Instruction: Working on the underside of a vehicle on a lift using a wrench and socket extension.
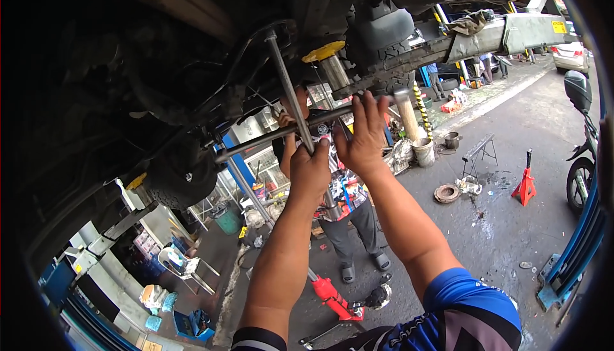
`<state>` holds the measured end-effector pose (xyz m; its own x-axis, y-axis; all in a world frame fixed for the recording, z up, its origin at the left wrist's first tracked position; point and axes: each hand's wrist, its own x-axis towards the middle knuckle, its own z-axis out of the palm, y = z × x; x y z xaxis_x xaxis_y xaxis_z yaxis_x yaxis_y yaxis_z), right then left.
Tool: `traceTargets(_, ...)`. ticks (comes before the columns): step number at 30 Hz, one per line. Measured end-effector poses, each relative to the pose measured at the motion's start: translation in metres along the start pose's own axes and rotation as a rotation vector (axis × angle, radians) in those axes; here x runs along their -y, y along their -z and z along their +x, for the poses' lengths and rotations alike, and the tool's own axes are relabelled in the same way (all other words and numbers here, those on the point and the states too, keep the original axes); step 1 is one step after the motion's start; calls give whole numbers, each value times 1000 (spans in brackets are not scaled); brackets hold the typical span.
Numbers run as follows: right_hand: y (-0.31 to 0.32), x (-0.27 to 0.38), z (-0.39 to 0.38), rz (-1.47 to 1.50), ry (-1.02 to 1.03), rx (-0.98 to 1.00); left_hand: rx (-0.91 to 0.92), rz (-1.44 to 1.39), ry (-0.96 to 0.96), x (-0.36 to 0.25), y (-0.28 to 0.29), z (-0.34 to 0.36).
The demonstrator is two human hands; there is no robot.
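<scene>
A steel cross-shaped wrench is raised to the dark underside of a vehicle, its long bar reaching up to a fitting and its crossbar running sideways. My left hand is closed around the lower part of the long bar. My right hand is open, fingers stretched upward against or just in front of the crossbar's right part; exact contact is unclear. Behind the wrench, another person's hand is near the crossing. That person stands facing me, mostly hidden, in grey trousers and slides.
A red jack with a pole stands below. Around are lift posts, a red jack stand, a bucket, a metal trestle, a chair and a motorcycle. Other people and a white car are farther back.
</scene>
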<state>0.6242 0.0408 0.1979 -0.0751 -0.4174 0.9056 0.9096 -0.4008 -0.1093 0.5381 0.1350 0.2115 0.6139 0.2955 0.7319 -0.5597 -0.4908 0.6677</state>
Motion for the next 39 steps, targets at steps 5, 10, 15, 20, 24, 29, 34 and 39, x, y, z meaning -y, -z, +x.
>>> traceTargets(5, 3, -4, 10, 423, -219, 460, 31, -175, 76, -19, 2, -5)
traceTargets(10, 44, 28, 42, 341, 67, 513, 47, -204, 117, -28, -1, -6)
traceTargets(15, 43, 9, 39, 384, 52, 517, 11, -40, 60, -17, -12, -11)
traceTargets(20, 45, 33, 5, 391, 20, 748, -33, 113, -19, 23, 3, -56)
traceTargets(24, 45, 64, -14, 401, -56, 935, -22, 241, 6, 46, 20, -93)
traceTargets(29, 10, 84, -65, 570, -250, 1068, -115, 457, 209, 71, 32, -131)
traceTargets(34, -16, 136, -118, 781, -266, 1089, -185, 351, 167, 98, 91, -175)
traceTargets(39, -37, 188, -146, 1162, -369, 1254, -172, 30, 360, 110, 157, -272)
